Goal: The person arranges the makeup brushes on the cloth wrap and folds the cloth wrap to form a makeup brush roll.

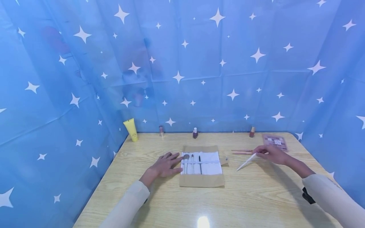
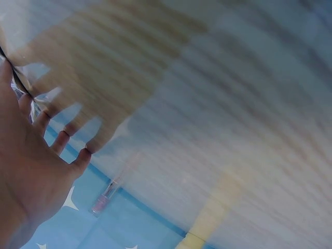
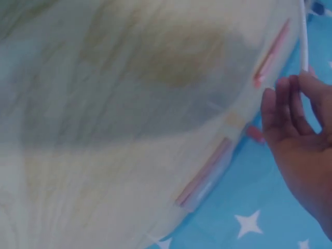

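Observation:
A tan fabric brush roll (image 1: 201,181) with a white lining lies unfolded on the table. Two white-handled makeup brushes (image 1: 186,164) and a thin dark stick (image 1: 200,165) sit upright in its slots. At the roll's left edge rests my left hand (image 1: 165,165), fingers spread, touching the fabric. My right hand (image 1: 271,154) pinches a slim white makeup brush (image 1: 246,162) right of the roll; its bristles cannot be made out. In the right wrist view, the white handle (image 3: 304,41) points up from the thumb and fingertips. A snap tab (image 1: 224,161) sticks out on the roll's right.
Two pink sticks (image 1: 241,152) lie beside my right hand, with a makeup palette (image 1: 275,142) behind it. Along the back edge stand a yellow tube (image 1: 131,129), a pink lip gloss tube (image 1: 161,131), a dark nail polish bottle (image 1: 195,133) and a red bottle (image 1: 252,132).

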### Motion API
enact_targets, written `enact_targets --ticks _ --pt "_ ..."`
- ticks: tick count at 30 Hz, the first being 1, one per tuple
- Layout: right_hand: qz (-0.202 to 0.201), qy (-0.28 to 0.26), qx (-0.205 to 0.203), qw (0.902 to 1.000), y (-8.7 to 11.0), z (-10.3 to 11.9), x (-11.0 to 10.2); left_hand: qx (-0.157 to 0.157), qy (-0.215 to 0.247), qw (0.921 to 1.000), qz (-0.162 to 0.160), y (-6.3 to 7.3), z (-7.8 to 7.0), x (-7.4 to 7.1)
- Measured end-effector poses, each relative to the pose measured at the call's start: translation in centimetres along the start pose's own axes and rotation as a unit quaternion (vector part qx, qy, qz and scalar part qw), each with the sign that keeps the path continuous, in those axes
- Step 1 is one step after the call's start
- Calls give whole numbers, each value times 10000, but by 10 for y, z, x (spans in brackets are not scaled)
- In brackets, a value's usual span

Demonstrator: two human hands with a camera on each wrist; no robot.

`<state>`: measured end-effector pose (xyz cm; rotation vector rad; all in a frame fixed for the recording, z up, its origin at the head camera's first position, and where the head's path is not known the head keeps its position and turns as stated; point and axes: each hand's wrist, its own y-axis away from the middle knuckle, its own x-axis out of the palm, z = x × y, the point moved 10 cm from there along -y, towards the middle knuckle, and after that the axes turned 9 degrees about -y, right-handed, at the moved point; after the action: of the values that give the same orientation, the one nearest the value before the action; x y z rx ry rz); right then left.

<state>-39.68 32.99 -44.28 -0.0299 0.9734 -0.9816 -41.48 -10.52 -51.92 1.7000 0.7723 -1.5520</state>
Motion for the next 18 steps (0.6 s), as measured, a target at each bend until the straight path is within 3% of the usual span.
enact_targets --ticks 10,18 --pt "20 -639 984 9931 -36 15 11 -14 4 10000 -37 -1 3 4" --pt "28 -633 973 9932 -69 33 19 -34 -44 10000 12 0 1 2"
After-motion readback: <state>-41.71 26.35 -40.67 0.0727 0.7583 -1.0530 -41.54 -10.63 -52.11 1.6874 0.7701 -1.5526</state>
